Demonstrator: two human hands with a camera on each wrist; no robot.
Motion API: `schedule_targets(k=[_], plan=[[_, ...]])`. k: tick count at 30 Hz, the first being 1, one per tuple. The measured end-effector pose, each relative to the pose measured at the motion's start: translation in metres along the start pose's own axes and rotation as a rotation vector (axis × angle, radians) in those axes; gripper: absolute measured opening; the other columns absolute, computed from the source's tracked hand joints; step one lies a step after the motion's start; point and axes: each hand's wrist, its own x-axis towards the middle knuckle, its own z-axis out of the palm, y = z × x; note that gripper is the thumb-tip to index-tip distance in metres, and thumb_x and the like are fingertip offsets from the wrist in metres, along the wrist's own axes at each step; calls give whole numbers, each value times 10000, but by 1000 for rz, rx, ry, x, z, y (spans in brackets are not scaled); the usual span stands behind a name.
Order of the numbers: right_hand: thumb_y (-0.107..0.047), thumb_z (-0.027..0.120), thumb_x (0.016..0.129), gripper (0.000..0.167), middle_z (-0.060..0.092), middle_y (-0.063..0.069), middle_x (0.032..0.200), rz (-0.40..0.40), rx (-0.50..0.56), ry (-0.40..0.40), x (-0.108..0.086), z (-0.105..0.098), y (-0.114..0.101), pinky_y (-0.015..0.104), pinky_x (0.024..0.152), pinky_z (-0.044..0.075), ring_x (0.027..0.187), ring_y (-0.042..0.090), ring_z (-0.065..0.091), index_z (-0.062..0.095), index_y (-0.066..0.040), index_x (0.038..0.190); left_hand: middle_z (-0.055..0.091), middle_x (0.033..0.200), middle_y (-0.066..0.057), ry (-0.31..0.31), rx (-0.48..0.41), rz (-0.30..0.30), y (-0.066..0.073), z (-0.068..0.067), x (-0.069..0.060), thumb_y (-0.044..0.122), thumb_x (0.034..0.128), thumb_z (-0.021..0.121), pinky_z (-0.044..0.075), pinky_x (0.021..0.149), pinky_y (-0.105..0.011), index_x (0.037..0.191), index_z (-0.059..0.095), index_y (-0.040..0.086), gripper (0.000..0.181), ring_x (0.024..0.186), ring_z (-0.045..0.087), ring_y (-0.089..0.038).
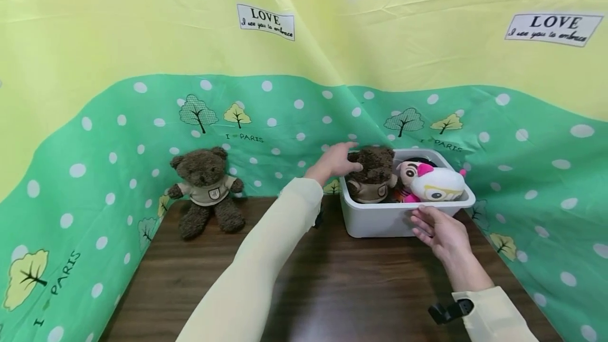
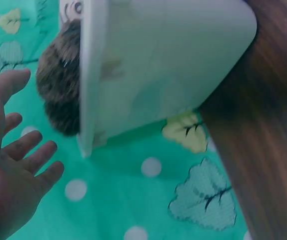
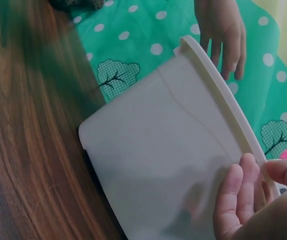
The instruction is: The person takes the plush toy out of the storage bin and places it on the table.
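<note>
A white bin (image 1: 380,220) at the back right holds a brown teddy bear (image 1: 375,173) at its left and two plush toys, one a white plush head with yellow glasses (image 1: 439,183). Above the bin's left edge, the left hand (image 1: 334,161) reaches beside the bear's head with fingers spread; in the left wrist view the hand (image 2: 18,160) shows a gap to the bear (image 2: 61,75). The right hand (image 1: 442,234) is at the bin's front rim, its thumb over the rim and fingers against the outer wall (image 3: 158,140), as the right wrist view shows.
Another brown teddy bear (image 1: 206,189) in a beige shirt sits at the back left of the dark wooden table (image 1: 351,289). A green and yellow printed cloth (image 1: 285,110) hangs behind the table and along its sides.
</note>
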Motion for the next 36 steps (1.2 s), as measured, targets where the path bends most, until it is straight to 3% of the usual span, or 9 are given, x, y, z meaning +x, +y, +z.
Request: schedule_targets(k=[4, 11, 15, 19, 22, 25, 30, 33, 36], plan=[[-331, 762, 944, 103, 790, -65, 869, -19, -6, -8, -1, -1, 1, 329, 755, 631, 824, 101, 763, 770, -228, 940, 410, 1628, -18, -39, 41, -15, 7, 15, 5, 376, 991, 684, 417, 1158, -357, 1625, 327, 190, 751, 1479, 414, -211], [-318, 764, 944, 105, 789, -60, 865, -38, -24, -14, -1, 2, 1, 323, 734, 631, 802, 101, 757, 786, -216, 933, 389, 1628, -62, -20, 171, -60, 10, 27, 11, 447, 972, 695, 406, 1164, -338, 1626, 310, 141, 818, 1481, 397, -221], [-311, 755, 952, 99, 788, -63, 869, -46, -30, -18, 0, 3, 1, 321, 727, 630, 806, 102, 756, 783, -217, 934, 429, 1575, -40, 2, 251, -94, 12, 31, 11, 503, 964, 684, 456, 1102, -348, 1567, 444, 183, 724, 1418, 452, -220], [-318, 761, 946, 98, 788, -66, 873, -45, -28, -17, 0, 2, 1, 327, 740, 631, 819, 103, 758, 775, -222, 960, 524, 1411, -11, 35, 338, -74, 18, 36, 10, 546, 958, 668, 476, 1044, -342, 1406, 610, 206, 566, 1286, 519, -206], [-336, 767, 940, 115, 788, -70, 877, -36, -30, -15, -1, 1, 1, 324, 742, 630, 833, 101, 759, 771, -227, 976, 553, 1326, 15, 43, 351, -59, 23, 41, 10, 566, 947, 671, 474, 1029, -345, 1323, 620, 223, 511, 1233, 530, -192], [-350, 767, 938, 120, 788, -76, 883, -31, -38, -17, -1, 0, 0, 318, 743, 629, 845, 96, 760, 769, -236, 975, 567, 1288, 33, 36, 306, -55, 27, 47, 12, 545, 932, 706, 490, 987, -330, 1285, 577, 235, 488, 1182, 557, -173], [-356, 763, 940, 110, 788, -82, 880, -32, -48, -15, -1, 0, 0, 315, 736, 628, 845, 94, 761, 769, -246, 949, 537, 1393, 26, 54, 249, -77, 30, 57, 14, 493, 902, 766, 523, 965, -312, 1421, 475, 250, 643, 1202, 592, -168], [-357, 750, 950, 113, 788, -82, 881, -34, -53, -22, -1, 0, 0, 311, 739, 627, 845, 95, 760, 768, -245, 948, 473, 1512, 10, 40, 284, -92, 31, 58, 14, 513, 895, 765, 506, 1027, -310, 1550, 394, 223, 806, 1306, 554, -175], [-361, 747, 952, 123, 789, -79, 883, -30, -54, -28, -2, -1, 0, 311, 756, 626, 843, 94, 757, 773, -241, 955, 468, 1505, -6, -1, 335, -89, 33, 57, 13, 518, 902, 755, 502, 1024, -288, 1546, 430, 194, 791, 1302, 547, -165]])
